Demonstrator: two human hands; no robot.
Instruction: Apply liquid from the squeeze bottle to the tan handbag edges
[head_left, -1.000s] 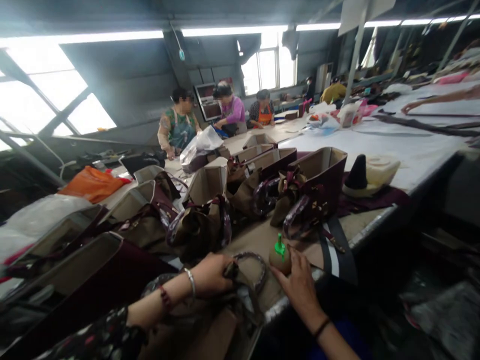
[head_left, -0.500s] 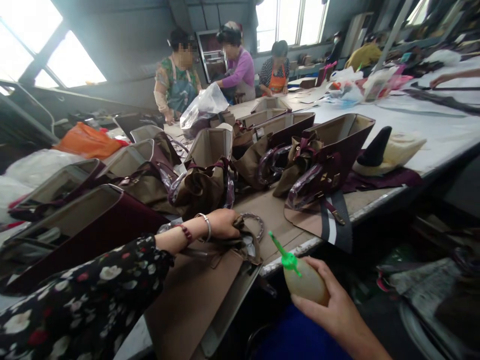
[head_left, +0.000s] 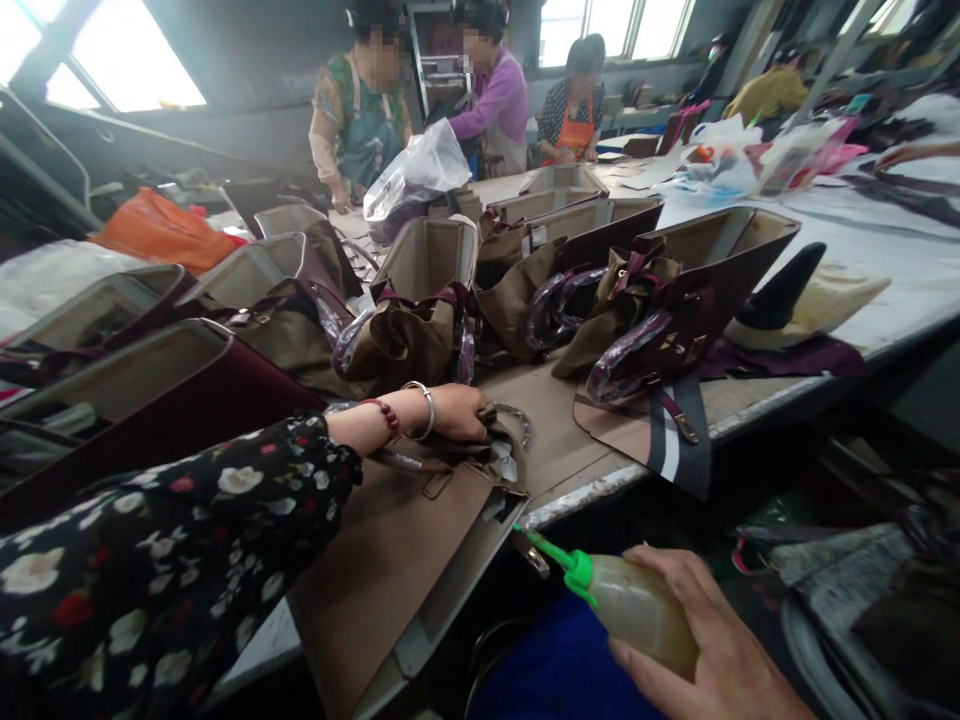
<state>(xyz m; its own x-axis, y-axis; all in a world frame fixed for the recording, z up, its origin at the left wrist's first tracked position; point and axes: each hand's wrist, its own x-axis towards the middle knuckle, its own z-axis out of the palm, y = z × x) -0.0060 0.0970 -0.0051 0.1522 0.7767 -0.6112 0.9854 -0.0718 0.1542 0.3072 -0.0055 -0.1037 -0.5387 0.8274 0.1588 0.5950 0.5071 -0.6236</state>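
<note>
My left hand (head_left: 459,411) is closed on the bunched olive lining (head_left: 491,455) at the mouth of a tan handbag (head_left: 397,560) lying on its side at the table edge. A plastic-wrapped handle (head_left: 517,420) loops out just beyond my fingers. Wrapped in my right hand (head_left: 697,640) is a squeeze bottle (head_left: 637,605) of yellowish content. Its long green nozzle (head_left: 559,555) points left, with the tip at the bag's open rim; whether it touches, I cannot tell.
Several maroon handbags with olive linings (head_left: 405,345) crowd the table (head_left: 540,440). At right, a container with a black cone top (head_left: 787,290) rests by maroon cloth. An orange bag (head_left: 161,230) lies far left. Co-workers (head_left: 367,120) stand behind the table.
The squeeze bottle has tipped from nearly upright to leaning left, its nozzle lowered to the bag's rim. My left hand keeps its hold on the lining. The view has shifted slightly.
</note>
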